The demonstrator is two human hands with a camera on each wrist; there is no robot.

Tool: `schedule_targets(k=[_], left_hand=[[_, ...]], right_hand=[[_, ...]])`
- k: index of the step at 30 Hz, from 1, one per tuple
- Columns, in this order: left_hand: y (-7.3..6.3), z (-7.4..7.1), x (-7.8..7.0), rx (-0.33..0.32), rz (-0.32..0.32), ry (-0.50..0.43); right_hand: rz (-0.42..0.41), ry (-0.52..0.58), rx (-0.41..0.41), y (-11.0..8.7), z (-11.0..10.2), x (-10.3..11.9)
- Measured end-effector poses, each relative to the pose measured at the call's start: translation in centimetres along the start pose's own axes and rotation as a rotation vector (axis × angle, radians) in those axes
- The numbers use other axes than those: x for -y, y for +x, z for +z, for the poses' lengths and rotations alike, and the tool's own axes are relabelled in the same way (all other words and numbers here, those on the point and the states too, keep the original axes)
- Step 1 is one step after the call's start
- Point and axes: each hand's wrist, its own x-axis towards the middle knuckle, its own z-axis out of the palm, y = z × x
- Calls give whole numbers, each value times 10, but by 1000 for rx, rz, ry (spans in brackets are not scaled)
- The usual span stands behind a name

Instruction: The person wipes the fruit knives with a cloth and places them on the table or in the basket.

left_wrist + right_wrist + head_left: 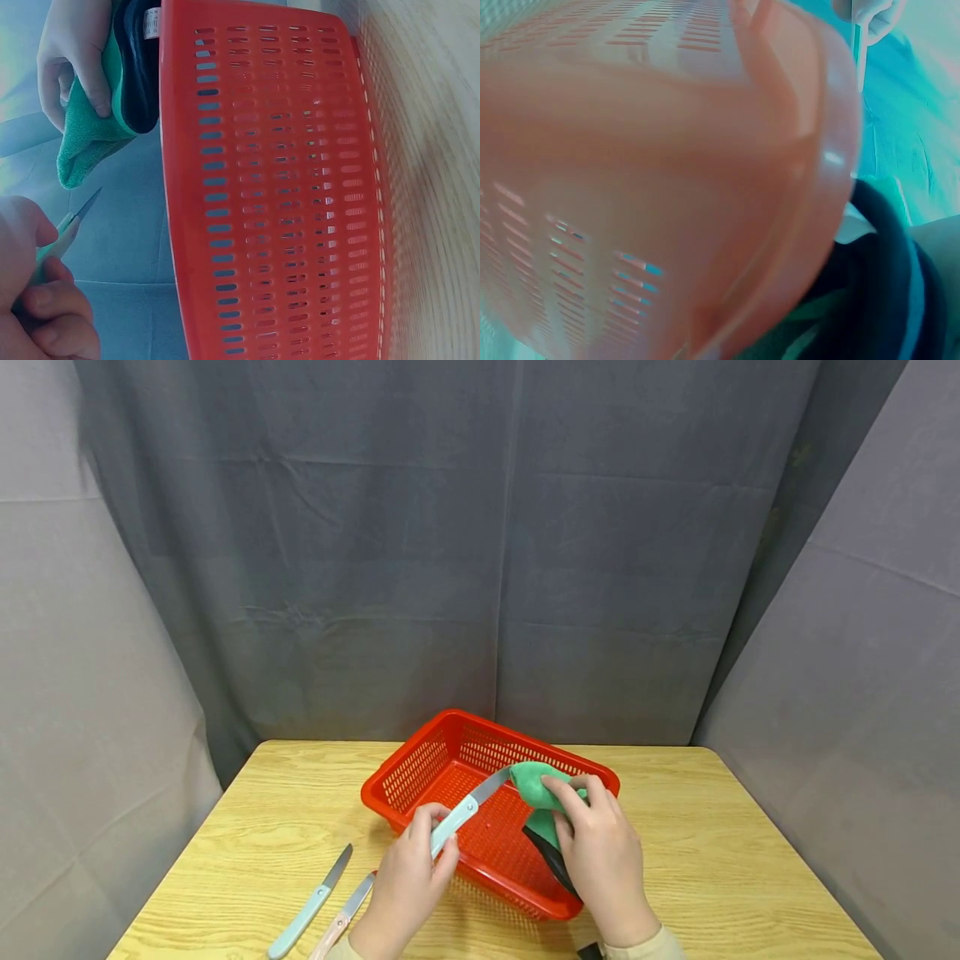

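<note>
My left hand (412, 881) grips a small knife by its pale blue handle (456, 820), the blade (492, 785) slanting up and right over the red plastic basket (408, 748). From my right hand (606, 852) hangs a fuzzy green cloth (536, 783) with a black border, pinched between thumb and fingers. In the head view the knife's tip meets the cloth's edge; in the left wrist view a gap shows between the tip and the cloth (94, 135). The right wrist view has mostly the basket's corner (727, 150), with the cloth's black border (889, 262) beside its rim.
Left of the basket, a second pale blue knife (309, 910) and a pink-handled knife (347, 920) lie on the wooden table (720, 843), blades pointing away. Behind the table hangs a grey curtain (390, 568), with pale cloth panels at both sides.
</note>
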Motion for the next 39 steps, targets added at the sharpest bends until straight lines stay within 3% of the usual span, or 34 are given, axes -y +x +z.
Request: schedule_targets(k=[14,22,29,39], left_hand=[[-1,2,0,10,42,17],[-3,2,-1,52,16,8],[-3,2,0,65,3,4],[-3,3,1,30,65,10]], right_hand=[[-122,45,38,-3,8,5],[-175,76,45,-6,12,9],[-183,94,57,-8,13,10],[-143,67,29,-6,12,9]])
